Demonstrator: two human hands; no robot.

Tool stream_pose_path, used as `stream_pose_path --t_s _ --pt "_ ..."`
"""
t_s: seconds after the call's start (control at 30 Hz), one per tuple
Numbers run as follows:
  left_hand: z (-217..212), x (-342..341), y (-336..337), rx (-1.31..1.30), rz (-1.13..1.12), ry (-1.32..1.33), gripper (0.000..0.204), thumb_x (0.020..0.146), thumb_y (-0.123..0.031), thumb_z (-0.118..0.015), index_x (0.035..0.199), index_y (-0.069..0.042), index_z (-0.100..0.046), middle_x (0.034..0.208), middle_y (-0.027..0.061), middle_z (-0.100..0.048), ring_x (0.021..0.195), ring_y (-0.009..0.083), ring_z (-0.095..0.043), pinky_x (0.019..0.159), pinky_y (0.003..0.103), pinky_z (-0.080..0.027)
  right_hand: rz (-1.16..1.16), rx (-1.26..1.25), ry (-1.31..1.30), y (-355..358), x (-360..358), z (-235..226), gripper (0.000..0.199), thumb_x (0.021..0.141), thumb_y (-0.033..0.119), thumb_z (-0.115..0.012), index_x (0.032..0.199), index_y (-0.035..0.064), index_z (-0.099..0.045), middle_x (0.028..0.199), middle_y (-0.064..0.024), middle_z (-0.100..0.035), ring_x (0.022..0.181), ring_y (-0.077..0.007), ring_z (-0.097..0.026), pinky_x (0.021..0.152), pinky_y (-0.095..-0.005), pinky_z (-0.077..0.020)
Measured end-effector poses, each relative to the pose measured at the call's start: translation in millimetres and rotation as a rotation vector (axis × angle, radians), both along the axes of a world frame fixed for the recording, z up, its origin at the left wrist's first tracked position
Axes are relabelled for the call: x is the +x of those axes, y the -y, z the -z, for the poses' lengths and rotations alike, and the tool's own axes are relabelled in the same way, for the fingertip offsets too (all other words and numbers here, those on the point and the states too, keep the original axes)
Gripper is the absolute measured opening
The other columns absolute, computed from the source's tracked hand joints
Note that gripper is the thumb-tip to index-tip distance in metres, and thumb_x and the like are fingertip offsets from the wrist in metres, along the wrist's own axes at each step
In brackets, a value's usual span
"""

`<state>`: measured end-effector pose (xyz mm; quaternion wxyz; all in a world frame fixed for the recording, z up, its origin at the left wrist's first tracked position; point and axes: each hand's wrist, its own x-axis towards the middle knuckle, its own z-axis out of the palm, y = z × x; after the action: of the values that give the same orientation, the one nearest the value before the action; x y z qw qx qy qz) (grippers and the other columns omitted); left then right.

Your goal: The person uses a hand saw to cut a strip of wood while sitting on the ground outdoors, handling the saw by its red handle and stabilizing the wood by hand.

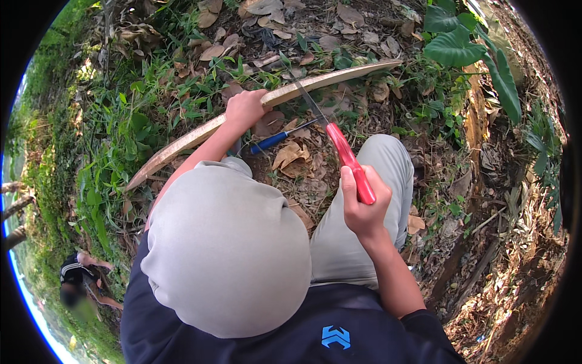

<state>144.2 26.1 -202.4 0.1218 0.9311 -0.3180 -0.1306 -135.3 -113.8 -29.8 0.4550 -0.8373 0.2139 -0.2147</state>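
L hand [245, 109], approx. 11 o'clock from view ctr.: clamped on pale wood strip [203, 133], fingers curled around it; fingertips mostly hidden. R hand [368, 203], approx. 4 o'clock: closed in a fist around lower end of red handle [339, 145], thumb along its L side.

Wood strip: long, narrow, tapered at both ends; runs from 9 o'clock, past L hand, to btwn 1 and 2 o'clock. Looks curved; lens may add bend.

Blade [312, 103]: dark, slim, extends from red handle toward 12 o'clock. Crosses strip just beside L hand, on its 2 o'clock side, w/ tip past far edge. Contact vs. slight gap: cannot confirm.

Blue-handled tool [270, 142]: approx. 11 o'clock, nearer ctr. than strip. Thin metal shaft points to 2 o'clock, ending near blade.

Ground: dry brown leaves [293, 158] btwn the knees; low green plants [133, 127] at 10 o'clock; broad green leaf [454, 47] at 2 o'clock.

Operator: grey trousers [227, 255], dark shirt [242, 349] w/ blue emblem [335, 337] at 6 o'clock. L knee, large in view, covers part of L forearm. Second person [76, 273] at 8 o'clock, well apart from work; dark top, white stripes. That person's hands: too small to tell.
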Motion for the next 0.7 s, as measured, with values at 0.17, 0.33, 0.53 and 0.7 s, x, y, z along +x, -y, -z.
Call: stream_pose_path --t_s 0.17,0.33,0.53,0.7 --pt "1 -3 2 0.035 -0.015 0.029 0.046 0.084 -0.049 -0.075 0.122 -0.023 -0.073 0.093 0.0141 -0.076 0.085 0.0347 -0.074 0.076 0.047 -0.059 -0.021 -0.009 0.061 9 27 11 0.017 0.095 0.01 -0.071 0.083 0.0013 -0.064 0.056 -0.0024 -0.054 0.046 -0.0077 -0.05 0.045 -0.0279 -0.0382" --pt "-6 1 7 0.043 -0.008 0.001 0.046 0.082 -0.048 -0.077 0.121 -0.024 -0.074 0.096 0.0133 -0.076 0.088 0.0338 -0.074 0.079 0.046 -0.059 -0.02 -0.02 0.065 15 52 42 0.019 0.096 0.013 -0.07 0.082 0.0028 -0.062 0.056 -0.0038 -0.054 0.045 -0.0109 -0.05 0.045 -0.0302 -0.0387" --pt "-8 6 6 0.033 -0.036 -0.051 0.05 0.08 -0.05 -0.079 0.121 -0.023 -0.074 0.102 0.0127 -0.076 0.095 0.0321 -0.074 0.083 0.046 -0.059 0.008 0.004 0.065 1 16 45 0.016 0.095 0.009 -0.07 0.083 0.0019 -0.063 0.059 -0.0022 -0.055 0.048 -0.0086 -0.052 0.046 -0.0285 -0.0402" --pt "-5 1 5 0.019 -0.057 -0.015 0.048 0.079 -0.049 -0.08 0.12 -0.024 -0.075 0.101 0.0118 -0.077 0.092 0.0326 -0.074 0.081 0.046 -0.059 -0.011 -0.026 0.037 7 31 34 0.016 0.096 0.011 -0.07 0.084 0.0017 -0.064 0.058 -0.0021 -0.055 0.047 -0.0083 -0.051 0.046 -0.0283 -0.0391"
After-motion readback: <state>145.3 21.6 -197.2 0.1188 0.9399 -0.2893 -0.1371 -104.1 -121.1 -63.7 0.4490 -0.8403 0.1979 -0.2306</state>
